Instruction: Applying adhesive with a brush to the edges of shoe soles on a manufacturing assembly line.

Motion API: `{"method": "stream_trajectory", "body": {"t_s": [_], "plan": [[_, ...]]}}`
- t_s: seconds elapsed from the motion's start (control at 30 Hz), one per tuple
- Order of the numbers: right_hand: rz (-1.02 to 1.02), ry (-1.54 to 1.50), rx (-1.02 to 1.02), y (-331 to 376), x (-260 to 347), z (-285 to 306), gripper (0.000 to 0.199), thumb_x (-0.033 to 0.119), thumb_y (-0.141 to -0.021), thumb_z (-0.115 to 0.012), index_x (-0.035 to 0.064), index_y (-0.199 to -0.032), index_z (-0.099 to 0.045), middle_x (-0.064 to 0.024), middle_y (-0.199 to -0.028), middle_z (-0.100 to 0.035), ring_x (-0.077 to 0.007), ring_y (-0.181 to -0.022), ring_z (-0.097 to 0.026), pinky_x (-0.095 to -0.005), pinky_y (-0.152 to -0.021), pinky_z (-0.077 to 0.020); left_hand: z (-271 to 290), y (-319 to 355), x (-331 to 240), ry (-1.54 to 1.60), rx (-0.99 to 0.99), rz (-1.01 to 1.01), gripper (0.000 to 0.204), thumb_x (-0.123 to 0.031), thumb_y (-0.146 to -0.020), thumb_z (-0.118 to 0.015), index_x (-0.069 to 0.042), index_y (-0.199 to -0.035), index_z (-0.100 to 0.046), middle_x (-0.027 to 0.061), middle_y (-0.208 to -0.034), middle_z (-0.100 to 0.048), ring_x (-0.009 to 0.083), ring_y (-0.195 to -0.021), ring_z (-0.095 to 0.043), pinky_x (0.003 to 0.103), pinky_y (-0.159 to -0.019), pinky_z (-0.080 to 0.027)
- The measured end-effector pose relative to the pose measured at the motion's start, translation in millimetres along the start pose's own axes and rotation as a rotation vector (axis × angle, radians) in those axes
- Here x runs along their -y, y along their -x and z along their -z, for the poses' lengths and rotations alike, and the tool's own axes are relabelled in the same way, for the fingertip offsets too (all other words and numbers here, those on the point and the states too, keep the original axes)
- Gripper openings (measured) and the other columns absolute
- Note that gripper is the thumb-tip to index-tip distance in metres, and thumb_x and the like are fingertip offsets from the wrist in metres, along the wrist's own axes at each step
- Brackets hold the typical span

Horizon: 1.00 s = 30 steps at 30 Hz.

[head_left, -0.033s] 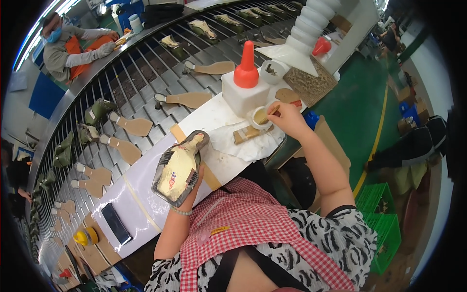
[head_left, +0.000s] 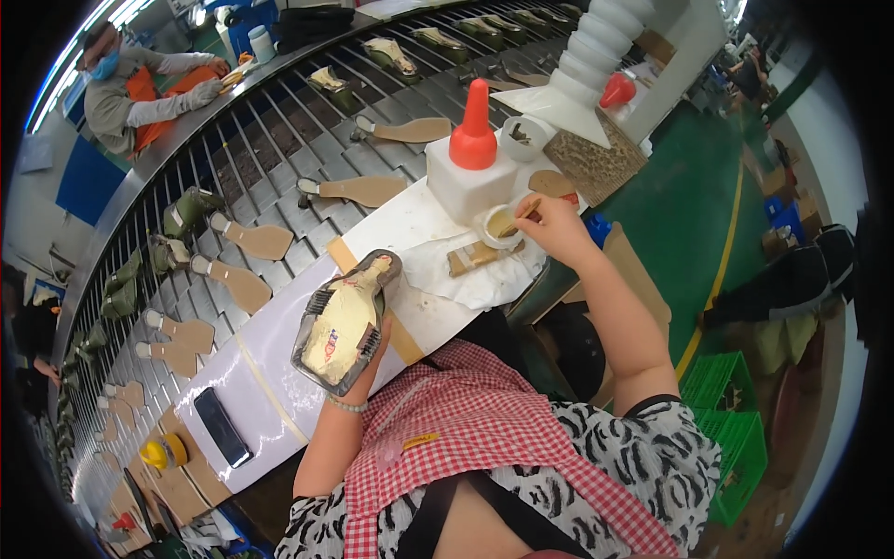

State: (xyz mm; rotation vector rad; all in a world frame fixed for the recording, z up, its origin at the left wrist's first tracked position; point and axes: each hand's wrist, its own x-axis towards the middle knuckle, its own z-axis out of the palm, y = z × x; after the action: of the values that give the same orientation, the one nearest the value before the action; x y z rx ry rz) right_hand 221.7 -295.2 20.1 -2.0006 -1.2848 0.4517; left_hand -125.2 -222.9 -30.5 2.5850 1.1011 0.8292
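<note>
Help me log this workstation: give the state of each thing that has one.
Left hand: gripping the shoe, sole side up.
Shoe: held off the table, tilted.
Right hand: holding a brush.
Brush: tip dipped in the glue cup.
Glue cup: open, upright.
Glue bottle: upright, red nozzle on.
Phone: flat, screen dark.

Your left forearm rises from the near edge, bent at the elbow, a beaded bracelet at the wrist; your left hand is raised, fingers curled up from beneath in a grip. Your right arm stretches far and right, bare to the elbow, and your right hand hangs palm down, fingertips pinched together
</note>
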Motion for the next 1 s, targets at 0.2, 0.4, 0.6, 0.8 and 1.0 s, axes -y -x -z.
{"method": "stream_trajectory", "body": {"t_s": [0.2, 0.4, 0.6, 0.8, 1.0], "plan": [[0.011, -0.103, -0.013, 2, -23, -3, 0.014, 0.011, -0.082, -0.067, 0.0012, -0.091, -0.063, -0.0057, -0.079, -0.066, -0.0134, -0.071, -0.063, -0.028, -0.064, -0.0488, 0, 7, 0, 0.123, 0.022, 0.051, 0.072, -0.029, -0.08, -0.072, -0.008, -0.141, -0.039, 0.0127, -0.143, -0.041, 0.0297, -0.134, -0.036, 0.041, -0.112, -0.027], [-0.39, -0.723, -0.076, 4, -48, 3, 0.014, 0.016, -0.084, -0.07, 0.0076, -0.094, -0.063, 0.0004, -0.082, -0.065, -0.0046, -0.067, -0.056, -0.0193, -0.053, -0.0388, 10, 14, -23, 0.5, 0.028, 0.173, 0.073, -0.023, -0.079, -0.073, -0.006, -0.14, -0.036, 0.0145, -0.14, -0.041, 0.0297, -0.131, -0.039, 0.039, -0.11, -0.03], [-0.798, -1.146, -0.192, 7, -70, -17, 0.023, 0.03, -0.084, -0.074, 0.0107, -0.088, -0.062, 0.0016, -0.076, -0.062, -0.0023, -0.062, -0.053, -0.0145, -0.047, -0.0353, 12, 8, -36, 0.776, -0.045, 0.229, 0.087, -0.016, -0.07, -0.081, -0.003, -0.138, -0.029, 0.0145, -0.135, -0.044, 0.0258, -0.124, -0.046, 0.036, -0.106, -0.036], [-0.817, -1.398, -0.178, 11, -92, -23, 0.023, 0.03, -0.085, -0.073, 0.0103, -0.09, -0.063, 0.0013, -0.078, -0.063, -0.0065, -0.064, -0.058, -0.0185, -0.05, -0.0418, 3, 11, -41, 2.331, -0.078, 0.5, 0.051, -0.008, -0.087, -0.064, -0.003, -0.133, -0.042, 0.0162, -0.123, -0.054, 0.0238, -0.098, -0.063, 0.031, -0.083, -0.054], [-0.35, -1.395, -0.171, 50, 16, 9, 0.02, 0.021, -0.09, -0.067, 0.0069, -0.102, -0.059, -0.0042, -0.087, -0.067, -0.0143, -0.082, -0.064, -0.0297, -0.073, -0.0539, -44, 59, -27, 1.222, -0.115, 0.392, 0.077, 0.006, -0.075, -0.072, -0.006, -0.141, -0.035, 0.0159, -0.144, -0.037, 0.0266, -0.136, -0.035, 0.036, -0.112, -0.03]]}}
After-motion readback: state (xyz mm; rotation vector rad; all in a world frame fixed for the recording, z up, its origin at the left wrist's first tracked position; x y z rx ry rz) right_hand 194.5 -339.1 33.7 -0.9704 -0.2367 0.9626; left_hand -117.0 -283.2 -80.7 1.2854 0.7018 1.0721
